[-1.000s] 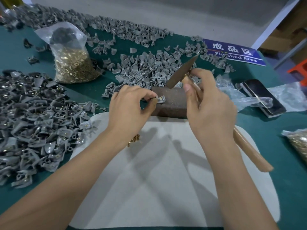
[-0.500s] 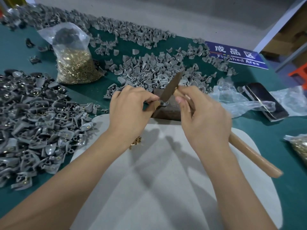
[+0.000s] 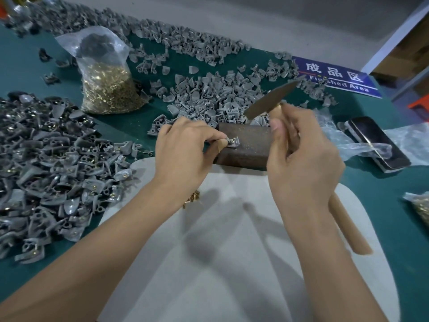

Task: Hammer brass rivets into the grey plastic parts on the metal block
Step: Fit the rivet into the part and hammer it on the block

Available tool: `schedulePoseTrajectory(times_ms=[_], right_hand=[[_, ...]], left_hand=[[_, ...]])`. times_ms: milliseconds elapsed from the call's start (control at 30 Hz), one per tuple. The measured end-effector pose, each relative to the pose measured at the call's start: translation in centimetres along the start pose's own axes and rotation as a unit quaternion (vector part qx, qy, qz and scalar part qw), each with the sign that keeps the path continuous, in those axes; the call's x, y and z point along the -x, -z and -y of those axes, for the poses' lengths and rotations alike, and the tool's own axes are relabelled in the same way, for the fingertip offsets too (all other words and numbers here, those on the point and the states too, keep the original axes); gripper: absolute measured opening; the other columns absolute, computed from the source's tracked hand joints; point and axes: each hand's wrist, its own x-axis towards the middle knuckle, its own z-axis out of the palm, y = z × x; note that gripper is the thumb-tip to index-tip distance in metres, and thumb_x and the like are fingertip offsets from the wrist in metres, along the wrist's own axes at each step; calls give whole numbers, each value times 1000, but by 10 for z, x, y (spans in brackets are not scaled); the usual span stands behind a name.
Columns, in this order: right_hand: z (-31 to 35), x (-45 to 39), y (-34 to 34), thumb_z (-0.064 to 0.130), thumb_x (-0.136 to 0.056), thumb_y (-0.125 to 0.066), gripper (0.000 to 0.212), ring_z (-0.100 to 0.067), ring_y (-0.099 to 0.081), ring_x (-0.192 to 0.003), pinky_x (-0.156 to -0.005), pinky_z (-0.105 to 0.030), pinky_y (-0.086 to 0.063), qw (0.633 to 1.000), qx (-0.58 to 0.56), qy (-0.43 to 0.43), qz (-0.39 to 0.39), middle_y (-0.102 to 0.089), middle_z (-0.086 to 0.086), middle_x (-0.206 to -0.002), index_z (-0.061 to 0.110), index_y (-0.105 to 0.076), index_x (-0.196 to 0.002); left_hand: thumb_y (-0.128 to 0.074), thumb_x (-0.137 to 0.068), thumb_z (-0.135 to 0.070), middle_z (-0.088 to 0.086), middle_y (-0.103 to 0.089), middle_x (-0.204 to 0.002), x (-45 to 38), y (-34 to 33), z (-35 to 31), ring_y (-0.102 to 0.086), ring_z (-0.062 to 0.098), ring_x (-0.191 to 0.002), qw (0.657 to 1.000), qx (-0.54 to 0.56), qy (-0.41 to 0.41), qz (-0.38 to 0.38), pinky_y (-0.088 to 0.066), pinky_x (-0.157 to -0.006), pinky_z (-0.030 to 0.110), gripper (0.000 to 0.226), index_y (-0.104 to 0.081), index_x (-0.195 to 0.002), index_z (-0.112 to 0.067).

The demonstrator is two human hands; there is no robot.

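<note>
A dark metal block (image 3: 250, 145) sits at the far edge of a pale mat (image 3: 232, 263). On its left end lies a grey plastic part (image 3: 234, 143) with a brass rivet in it, pinched by the thumb and fingers of my left hand (image 3: 185, 149). My right hand (image 3: 301, 156) grips the wooden handle of a hammer (image 3: 269, 102), whose metal head is raised above the block's far right. A few loose brass rivets (image 3: 192, 199) lie on the mat under my left wrist.
Heaps of grey parts lie at the left (image 3: 46, 163) and beyond the block (image 3: 209, 96). A clear bag of brass rivets (image 3: 106, 87) stands at the back left, another bag (image 3: 421, 208) at the right edge. A phone (image 3: 376, 142) lies on plastic wrap under a blue sign (image 3: 334, 76).
The hammer head came down onto the part on the block half a second ago and is now lifted up to the right again. My left hand has kept hold of the part.
</note>
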Motion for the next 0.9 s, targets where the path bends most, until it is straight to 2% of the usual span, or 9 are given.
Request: schedulePoseTrajectory(times_ms=[100,167,267,300,433,600,633,767,900], right_hand=[[0,-2,-1,44,-102,-53,18,-26,-65,-72,-60,-30,-30,993,56,21,107,-72,9,-84,37,-65,-114],[-3,-2,2,44,-100,-56,17,-27,-65,-72,-61,-30,-29,994,60,26,92,-72,8,-80,38,-67,-112],[-2,-2,5,43,-102,-55,18,-13,-61,-74,-61,-26,-29,1000,9,0,-2,-72,14,-88,36,-66,-115],[-1,-2,4,43,-103,-54,18,-12,-61,-75,-61,-26,-30,1000,4,1,1,-71,16,-88,36,-64,-115],[-3,-3,4,45,-100,-55,16,-28,-66,-73,-60,-32,-34,987,72,22,145,-65,12,-74,40,-62,-113],[-2,-4,9,46,-103,-52,18,-13,-57,-70,-57,-28,-22,1000,10,-10,5,-65,17,-82,37,-63,-114],[-1,-4,8,45,-103,-51,17,-14,-57,-73,-59,-27,-24,1000,5,-5,13,-65,17,-83,37,-61,-114],[-8,-6,12,47,-100,-53,14,-31,-64,-73,-59,-33,-34,980,85,40,176,-65,10,-73,40,-58,-111],[-17,-2,12,46,-99,-56,12,-26,-63,-70,-59,-32,-35,988,65,16,139,-57,15,-69,42,-59,-109]], left_hand=[[-74,-92,-34,-18,-71,-91,0,0,-1,-54,16,-95,1000,-19,-1,-6,-35,-82,37,10,-78,-99,-39],[-76,-90,-33,-17,-71,-89,1,0,-1,-54,17,-93,999,-32,-3,-10,-35,-81,37,9,-78,-96,-39],[-71,-93,-39,-18,-69,-86,1,0,-1,-54,16,-92,1000,-28,-9,-11,-37,-82,39,6,-77,-93,-40],[-71,-94,-39,-18,-70,-86,1,0,-1,-54,16,-93,1000,-27,-8,-11,-38,-83,40,7,-77,-93,-40],[-74,-91,-36,-18,-70,-88,0,-1,-1,-54,16,-94,999,-31,-2,-13,-35,-82,37,7,-78,-96,-40],[-69,-95,-42,-19,-70,-90,0,0,0,-54,13,-95,1000,-23,-4,-5,-35,-84,36,10,-78,-98,-40],[-70,-94,-41,-19,-71,-90,0,0,0,-54,13,-95,1000,-21,-3,-4,-36,-84,36,9,-78,-98,-40],[-71,-94,-40,-18,-70,-90,0,1,-1,-53,15,-96,1000,-21,0,-1,-33,-83,35,8,-77,-98,-39],[-68,-95,-39,-18,-69,-93,1,2,-1,-52,14,-97,1000,-16,3,0,-34,-85,36,9,-76,-100,-38]])
